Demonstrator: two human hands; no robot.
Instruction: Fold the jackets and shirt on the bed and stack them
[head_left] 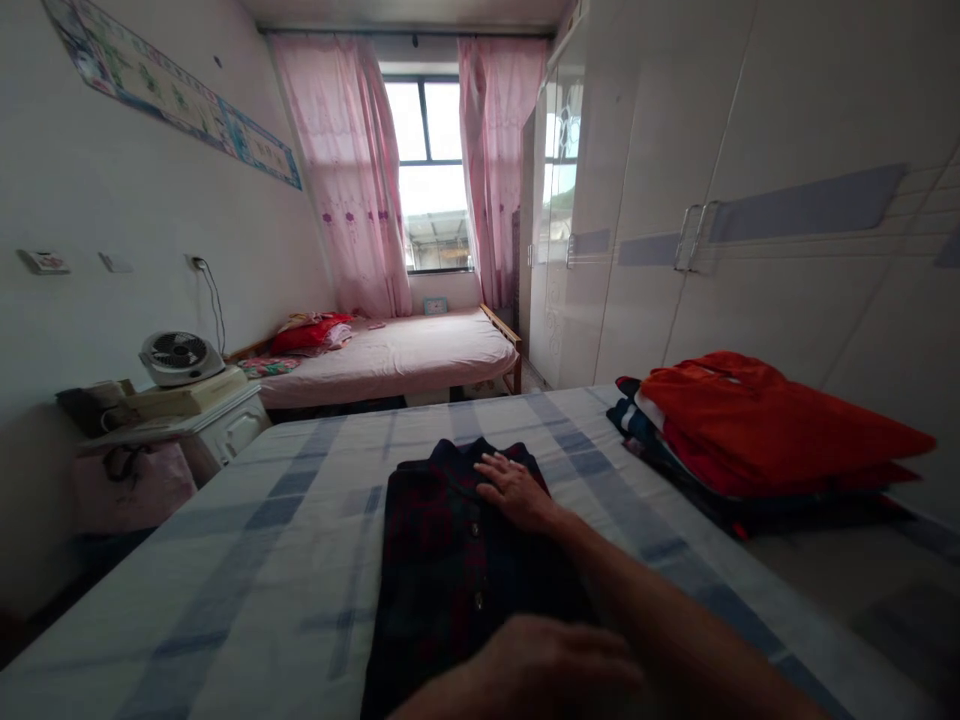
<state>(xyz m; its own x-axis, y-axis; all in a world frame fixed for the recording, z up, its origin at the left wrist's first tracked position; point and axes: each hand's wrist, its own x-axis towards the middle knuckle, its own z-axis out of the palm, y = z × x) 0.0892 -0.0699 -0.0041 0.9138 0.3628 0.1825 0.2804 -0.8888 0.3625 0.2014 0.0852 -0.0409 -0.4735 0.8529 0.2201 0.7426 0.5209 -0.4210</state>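
A dark shirt (427, 560) with a dull red pattern and a buttoned front lies folded on the bed, its collar at the far end. My right hand (516, 490) rests flat near the collar, fingers stretched out and apart, holding nothing. Nearer to me, my left hand (540, 655) reaches across the lower part of the shirt, its fingers pointing right. It is somewhat blurred but looks flat and open; whether it touches the cloth I cannot tell.
Folded clothes (765, 420), an orange garment on top, are stacked on the bed (300, 560) to the right. A white wardrobe (645, 170) lines the right wall. At left, a fan (178, 355) sits above a nightstand (232, 430). Another bed (420, 350) stands by the window.
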